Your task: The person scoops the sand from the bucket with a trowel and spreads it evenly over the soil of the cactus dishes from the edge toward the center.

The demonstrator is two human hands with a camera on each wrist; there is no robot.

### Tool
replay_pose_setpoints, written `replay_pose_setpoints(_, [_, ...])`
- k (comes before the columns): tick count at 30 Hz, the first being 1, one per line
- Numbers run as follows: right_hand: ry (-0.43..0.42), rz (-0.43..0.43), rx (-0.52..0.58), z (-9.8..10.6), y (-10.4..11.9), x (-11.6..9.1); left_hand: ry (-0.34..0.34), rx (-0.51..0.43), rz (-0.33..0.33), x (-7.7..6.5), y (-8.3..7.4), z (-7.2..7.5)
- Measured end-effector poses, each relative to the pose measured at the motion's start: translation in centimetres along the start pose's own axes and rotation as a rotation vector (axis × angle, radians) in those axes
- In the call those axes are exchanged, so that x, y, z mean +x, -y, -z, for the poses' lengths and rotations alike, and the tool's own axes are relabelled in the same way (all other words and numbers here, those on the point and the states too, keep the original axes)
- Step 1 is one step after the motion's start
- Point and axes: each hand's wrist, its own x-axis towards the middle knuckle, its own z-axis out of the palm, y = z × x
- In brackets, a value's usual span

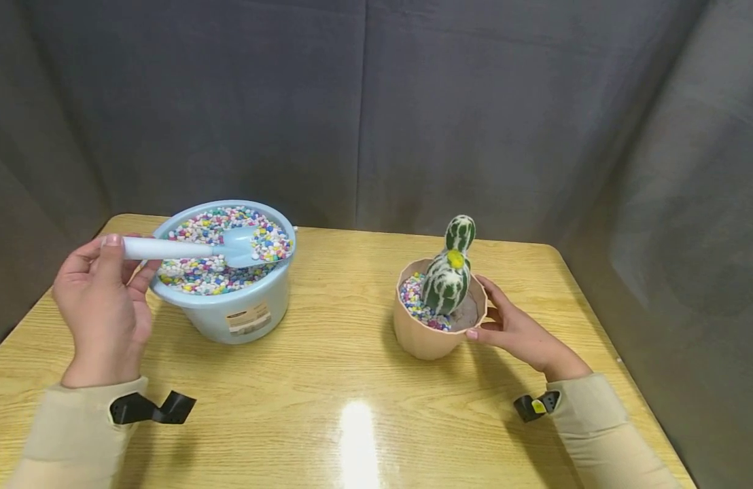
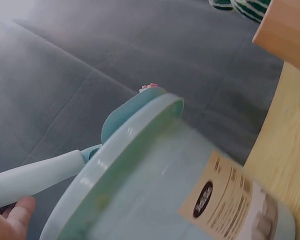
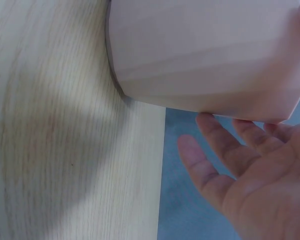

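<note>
The left hand (image 1: pixel 104 305) pinches the white handle of a small scoop (image 1: pixel 220 250) between thumb and fingers. The scoop's pale blue blade carries coloured pebbles and lies level above a light blue bucket (image 1: pixel 199 318); whether it touches the rim cannot be told. The right hand (image 1: pixel 526 337) holds the right side of a peach pot (image 1: pixel 428 344), thumb at the near rim, fingers spread along the side. In the pot a green and white cactus (image 1: pixel 448 282) with a yellow flower tilts slightly right, pebbles covering only the left part around it. More pebbles (image 1: pixel 196 231) fill the bucket, left of the pot on a wooden table (image 1: pixel 327 305). Dark grey cloth (image 1: pixel 260 102) hangs behind.
</note>
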Motion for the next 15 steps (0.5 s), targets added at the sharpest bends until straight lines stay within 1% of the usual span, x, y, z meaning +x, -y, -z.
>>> replay_pose_setpoints(4, [-0.005,0.020,-0.012,-0.1,0.1,0.0,0.012,-0.011,0.001,-0.4,0.3,-0.5])
replay_pose_setpoints(9, [-0.012,0.003,-0.034,-0.1,0.2,0.0,0.031,-0.015,0.022,-1.2,0.7,-1.3])
replay_pose_setpoints(15, [-0.008,-0.009,-0.029,-0.1,0.2,-0.2,0.055,-0.015,0.051,-2.2,1.2,-2.0])
